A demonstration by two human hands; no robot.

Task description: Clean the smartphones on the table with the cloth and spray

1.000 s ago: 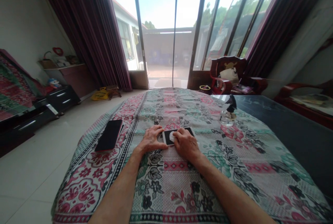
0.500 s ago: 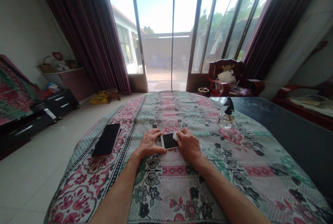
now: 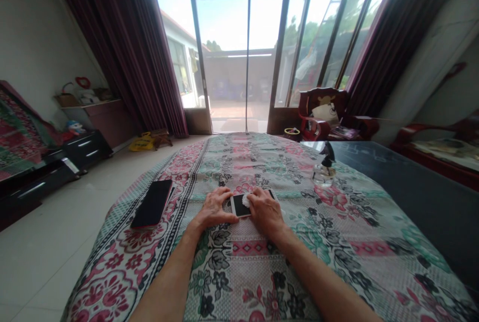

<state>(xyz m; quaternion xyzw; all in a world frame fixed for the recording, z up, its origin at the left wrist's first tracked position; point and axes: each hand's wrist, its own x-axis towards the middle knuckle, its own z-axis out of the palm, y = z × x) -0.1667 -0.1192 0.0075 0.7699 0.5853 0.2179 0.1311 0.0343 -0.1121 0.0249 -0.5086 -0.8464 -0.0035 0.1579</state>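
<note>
A white-framed smartphone [image 3: 239, 207] with a dark screen lies flat on the patterned cloth, screen up. At its left end my left hand [image 3: 216, 206] grips it, fingers at the far corner and thumb at the near one. A crumpled white wad [image 3: 246, 200], perhaps tissue or cotton, is pinched in my right hand [image 3: 266, 210] and pressed on the screen. That hand hides part of the phone's right half. Off to the left rests a larger black tablet-like slab [image 3: 152, 204] with a reddish edge.
A clear spray bottle [image 3: 324, 170] with a black head stands at the right of the flowered tablecloth [image 3: 258, 267]. Beyond the cloth, a dark tabletop [image 3: 407, 190] extends right. A wooden chair [image 3: 318, 125] stands by the glass doors, and a yellow bag [image 3: 142, 142] lies on the floor.
My right hand has slid the white wad leftward across the screen, uncovering the phone's far right corner. My left hand keeps its hold at the left end.
</note>
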